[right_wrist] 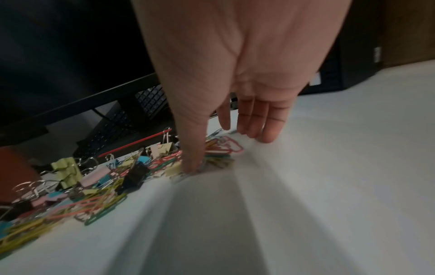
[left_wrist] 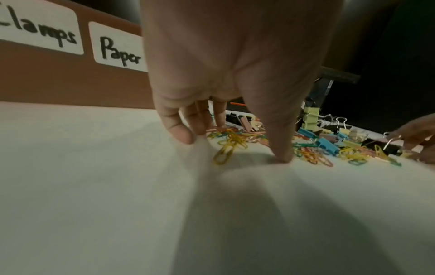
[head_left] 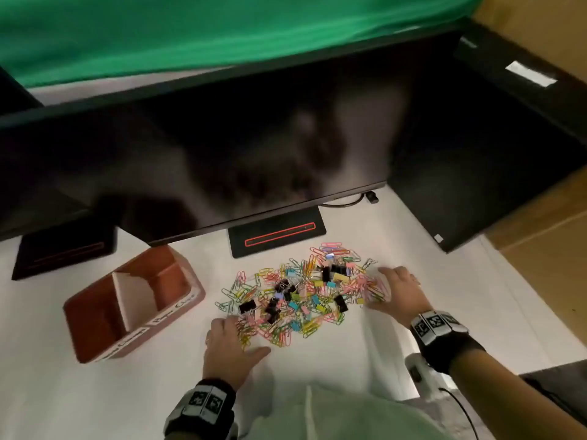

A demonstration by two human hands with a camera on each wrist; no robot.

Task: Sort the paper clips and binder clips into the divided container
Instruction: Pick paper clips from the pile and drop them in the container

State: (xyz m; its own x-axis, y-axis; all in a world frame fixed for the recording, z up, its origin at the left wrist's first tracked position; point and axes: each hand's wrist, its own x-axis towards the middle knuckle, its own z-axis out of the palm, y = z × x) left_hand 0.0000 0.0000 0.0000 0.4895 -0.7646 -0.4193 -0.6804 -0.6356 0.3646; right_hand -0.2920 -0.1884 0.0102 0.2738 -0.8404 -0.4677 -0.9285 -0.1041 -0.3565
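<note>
A mixed pile of coloured paper clips and binder clips (head_left: 298, 296) lies on the white table. The brown divided container (head_left: 133, 300) stands to its left, both compartments without clips, with labels "Clamps" (left_wrist: 40, 29) and "Paper" (left_wrist: 120, 52) on its side. My left hand (head_left: 232, 341) rests at the pile's near-left edge, fingers straight down among yellow paper clips (left_wrist: 228, 148), thumb on the table. My right hand (head_left: 397, 290) lies flat at the pile's right edge, its fingers (right_wrist: 256, 119) spread over paper clips (right_wrist: 219, 148). Neither hand holds anything.
A black monitor (head_left: 222, 154) overhangs the back of the table, its stand base (head_left: 276, 233) just behind the pile. A second black base (head_left: 63, 252) sits behind the container. A dark computer case (head_left: 476, 154) stands at the right.
</note>
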